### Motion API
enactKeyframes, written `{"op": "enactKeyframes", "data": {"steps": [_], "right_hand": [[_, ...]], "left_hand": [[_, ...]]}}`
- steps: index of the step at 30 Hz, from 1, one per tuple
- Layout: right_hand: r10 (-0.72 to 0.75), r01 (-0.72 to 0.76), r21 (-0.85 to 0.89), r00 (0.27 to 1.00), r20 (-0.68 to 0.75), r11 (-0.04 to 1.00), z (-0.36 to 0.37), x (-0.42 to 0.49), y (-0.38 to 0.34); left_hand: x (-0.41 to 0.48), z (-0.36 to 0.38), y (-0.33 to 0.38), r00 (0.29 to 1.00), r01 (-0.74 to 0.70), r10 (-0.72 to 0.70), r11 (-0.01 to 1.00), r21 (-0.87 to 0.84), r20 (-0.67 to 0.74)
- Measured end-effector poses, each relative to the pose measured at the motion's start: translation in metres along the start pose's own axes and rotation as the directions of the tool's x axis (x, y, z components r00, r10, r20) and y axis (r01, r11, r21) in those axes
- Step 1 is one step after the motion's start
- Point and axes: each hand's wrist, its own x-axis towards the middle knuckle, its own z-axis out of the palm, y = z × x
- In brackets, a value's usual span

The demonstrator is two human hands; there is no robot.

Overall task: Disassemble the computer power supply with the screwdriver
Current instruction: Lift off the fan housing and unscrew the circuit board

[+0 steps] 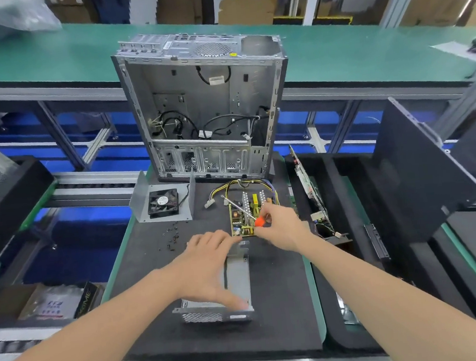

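The power supply lies in parts on the black mat [156, 317]. Its grey metal housing [238, 278] sits in the middle, and my left hand [207, 266] spans it, thumb at the near grille end and fingers at the far edge. Beyond it lies the bare circuit board [241, 220] with its bundle of coloured wires [237, 184]. My right hand [281, 225] holds the screwdriver [259, 221] by its orange handle, with the metal shaft pointing up and left over the board. The housing cover with the black fan [163, 201] stands at the left.
An open, gutted computer case [204, 105] stands upright at the far end of the mat. Several small screws [171, 236] lie loose left of the housing. A circuit card [309, 185] stands in a black tray on the right, next to a dark side panel [411, 171].
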Motion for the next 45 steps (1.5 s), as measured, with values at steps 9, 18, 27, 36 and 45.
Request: {"op": "enactKeyframes", "data": {"steps": [9, 18, 27, 36, 45], "right_hand": [[0.081, -0.078, -0.029, 0.991, 0.106, 0.996, 0.017, -0.034, 0.018], [0.164, -0.138, -0.122, 0.959, 0.231, 0.983, 0.019, -0.051, 0.014], [0.31, -0.319, -0.03, 0.889, 0.337, 0.947, 0.02, -0.063, 0.01], [0.332, -0.327, -0.081, 0.855, 0.399, 0.941, 0.023, -0.061, 0.012], [0.335, -0.387, 0.064, 0.859, 0.386, 0.92, 0.004, -0.064, 0.025]], "left_hand": [[-0.014, 0.016, 0.008, 0.999, 0.034, -0.034, 0.997, 0.066, -0.001], [-0.013, 0.018, 0.013, 0.998, 0.061, -0.059, 0.996, 0.064, -0.032], [-0.013, 0.016, 0.018, 0.993, 0.097, -0.099, 0.995, -0.032, -0.071], [0.005, 0.023, 0.04, 0.909, 0.102, -0.165, 0.978, -0.179, -0.383], [0.048, 0.021, 0.107, 0.838, 0.422, -0.54, 0.548, -0.722, 0.079]]}}
